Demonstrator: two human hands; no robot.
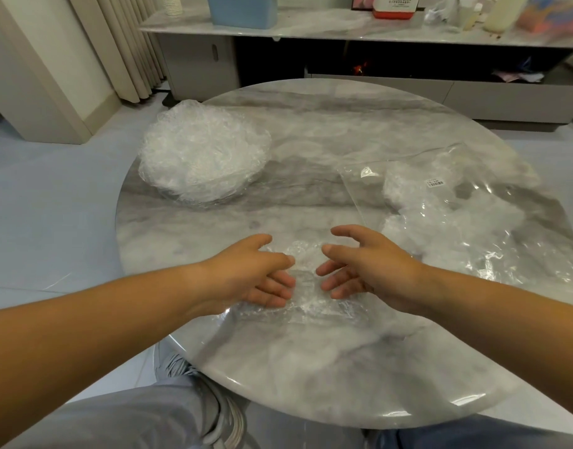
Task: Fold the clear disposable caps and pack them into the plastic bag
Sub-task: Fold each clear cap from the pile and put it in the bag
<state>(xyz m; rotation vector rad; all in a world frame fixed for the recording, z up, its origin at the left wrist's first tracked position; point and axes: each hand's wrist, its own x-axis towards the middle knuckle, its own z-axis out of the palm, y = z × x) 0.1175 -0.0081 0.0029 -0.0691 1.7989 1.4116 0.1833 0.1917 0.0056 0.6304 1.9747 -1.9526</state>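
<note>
**Two hands flanking one clear cap**

Two containers of film appear. The plastic bag [466, 215], ahead and to the right of the right hand [366, 267], lies flat and holds crumpled clear caps under a small barcode label [435, 182]. A loose heap of caps [202, 157] sits ahead and to the left of the left hand [256, 273], near the table's left edge. Both hands are apart, palms facing, fingers relaxed, gripping nothing. One flattened cap [306, 286] lies between them on the marble table [311, 367], just inside its near edge. Bare marble extends ahead of both hands, between heap and bag.
</note>
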